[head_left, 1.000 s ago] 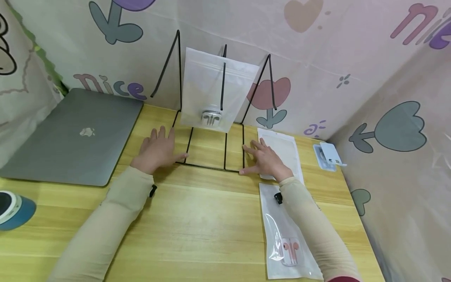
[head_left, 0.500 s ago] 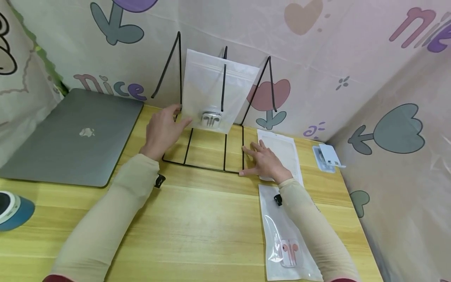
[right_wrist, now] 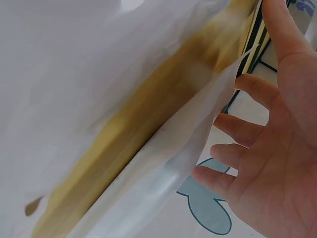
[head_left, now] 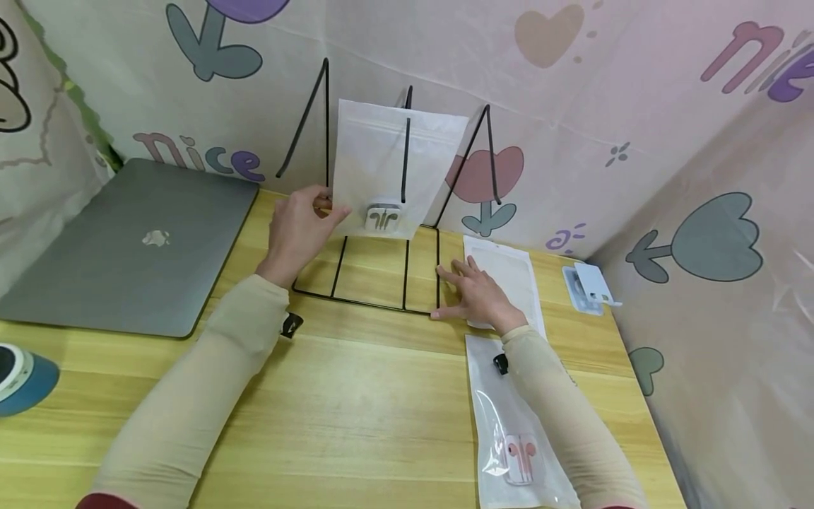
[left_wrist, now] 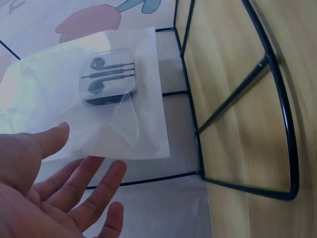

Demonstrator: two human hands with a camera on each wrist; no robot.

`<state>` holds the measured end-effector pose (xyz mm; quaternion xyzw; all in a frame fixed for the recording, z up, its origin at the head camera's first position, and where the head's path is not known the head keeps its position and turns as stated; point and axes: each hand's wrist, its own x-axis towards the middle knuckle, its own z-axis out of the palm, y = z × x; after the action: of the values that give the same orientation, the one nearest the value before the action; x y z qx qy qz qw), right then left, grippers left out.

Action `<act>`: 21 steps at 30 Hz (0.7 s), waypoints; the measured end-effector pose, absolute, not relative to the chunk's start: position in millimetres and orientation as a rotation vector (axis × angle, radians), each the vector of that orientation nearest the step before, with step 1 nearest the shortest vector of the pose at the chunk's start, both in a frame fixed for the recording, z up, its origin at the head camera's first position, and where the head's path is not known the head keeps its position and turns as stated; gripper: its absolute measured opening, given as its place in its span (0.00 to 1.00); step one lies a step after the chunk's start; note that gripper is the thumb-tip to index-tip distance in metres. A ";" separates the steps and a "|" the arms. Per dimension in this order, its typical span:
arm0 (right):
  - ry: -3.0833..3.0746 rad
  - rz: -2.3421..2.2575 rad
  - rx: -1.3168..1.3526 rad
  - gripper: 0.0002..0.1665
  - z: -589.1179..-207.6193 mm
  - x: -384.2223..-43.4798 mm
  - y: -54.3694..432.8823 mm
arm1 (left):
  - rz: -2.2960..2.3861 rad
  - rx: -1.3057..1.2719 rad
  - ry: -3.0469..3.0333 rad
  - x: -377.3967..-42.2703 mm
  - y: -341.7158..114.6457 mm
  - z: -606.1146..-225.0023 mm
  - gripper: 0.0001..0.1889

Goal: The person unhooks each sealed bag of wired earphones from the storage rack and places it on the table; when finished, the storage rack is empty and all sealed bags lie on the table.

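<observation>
A white zip bag (head_left: 375,152) with boxed wired earphones (head_left: 383,218) in its lower part hangs on the middle hook (head_left: 405,159) of a black wire rack (head_left: 369,303). My left hand (head_left: 295,230) is at the bag's lower left edge, thumb over its front and some fingertips partly hidden behind the edge. In the left wrist view the fingers stay mostly straight beside the clear earphone case (left_wrist: 108,74). My right hand (head_left: 478,297) lies with spread fingers against the rack's right base bar, partly over a flat white pouch (head_left: 509,265).
A grey laptop (head_left: 127,261) lies at the left, with a blue round container (head_left: 32,382) in front of it. A bag with pink earphones (head_left: 499,396) lies under the right forearm. A small pale blue and white item (head_left: 588,288) sits near the right edge.
My left hand has gone from the rack's left base bar up to the hanging bag's edge. The bag's top left corner has dropped, so it hangs straighter. My right hand has stayed put.
</observation>
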<state>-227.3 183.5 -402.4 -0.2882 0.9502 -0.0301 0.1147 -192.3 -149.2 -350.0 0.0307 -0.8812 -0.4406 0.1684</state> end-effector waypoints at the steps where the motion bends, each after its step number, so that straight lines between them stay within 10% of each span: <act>1: 2.786 -0.088 -0.846 0.60 -402.5 -227.0 183.5 | -1.267 0.079 -2.500 -192.8 -148.7 -349.8 0.24; 21: 2.806 -0.048 -0.815 0.58 -403.0 -226.5 182.4 | -1.378 0.004 -2.138 -188.2 -133.1 -345.8 0.27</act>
<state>-226.5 182.4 -403.0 -0.2772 0.9544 -0.0163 0.1096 -188.2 -133.1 -345.8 0.0013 -0.8032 -0.5178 0.2944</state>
